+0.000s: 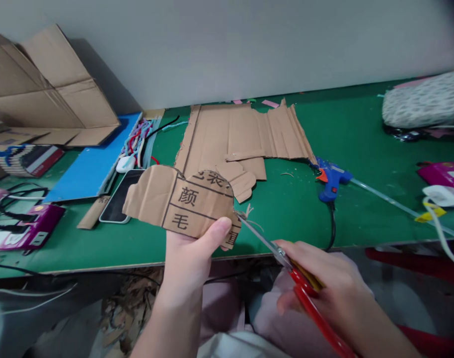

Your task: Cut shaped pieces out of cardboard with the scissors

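My left hand [200,243] grips a scallop-edged piece of cardboard [148,199] by its lower edge, thumb on top. Black lines and printed characters cover much of this piece. My right hand [324,278] is wrapped round the red handles of a pair of scissors [279,253]. The scissor tips touch the right edge of the cardboard, where thin curled shreds hang. Just behind, a smaller rounded cardboard cutout [243,183] lies against a large torn cardboard sheet [227,132] on the green table [286,209].
A blue glue gun [333,176] with a long clear stick lies to the right. At left are a phone [118,199], a blue board [96,159], colored pipe cleaners [139,139], a purple power strip [35,228] and a folded box [51,84]. Cardboard scraps [126,308] fill the floor below.
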`<state>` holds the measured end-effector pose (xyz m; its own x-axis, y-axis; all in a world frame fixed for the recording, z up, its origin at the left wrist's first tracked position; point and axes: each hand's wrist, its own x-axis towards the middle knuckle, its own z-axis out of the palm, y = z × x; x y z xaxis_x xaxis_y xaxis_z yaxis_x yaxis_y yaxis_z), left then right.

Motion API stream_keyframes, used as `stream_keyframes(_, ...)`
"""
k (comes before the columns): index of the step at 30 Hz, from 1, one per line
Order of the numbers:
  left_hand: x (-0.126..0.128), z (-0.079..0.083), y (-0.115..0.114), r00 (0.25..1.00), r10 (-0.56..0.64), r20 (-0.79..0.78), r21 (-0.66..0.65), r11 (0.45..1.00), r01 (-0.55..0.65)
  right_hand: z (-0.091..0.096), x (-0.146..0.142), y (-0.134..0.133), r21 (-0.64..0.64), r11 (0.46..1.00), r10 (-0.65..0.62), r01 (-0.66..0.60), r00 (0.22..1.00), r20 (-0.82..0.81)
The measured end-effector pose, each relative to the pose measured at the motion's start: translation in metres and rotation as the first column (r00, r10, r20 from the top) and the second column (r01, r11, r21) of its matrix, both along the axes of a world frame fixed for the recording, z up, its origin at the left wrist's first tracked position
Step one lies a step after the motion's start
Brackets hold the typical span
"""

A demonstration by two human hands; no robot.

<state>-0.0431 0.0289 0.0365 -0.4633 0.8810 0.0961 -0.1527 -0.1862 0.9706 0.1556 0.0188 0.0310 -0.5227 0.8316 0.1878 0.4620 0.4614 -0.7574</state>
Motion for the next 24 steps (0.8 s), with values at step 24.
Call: stream_keyframes(24,0.0004,0.0014,0.0018,0.998,0.002,0.061,-0.023,1.000,-0.001,-0.0032,0.0012,-0.0021,-0.152,0.988,0.031,-0.030,1.000,0.003)
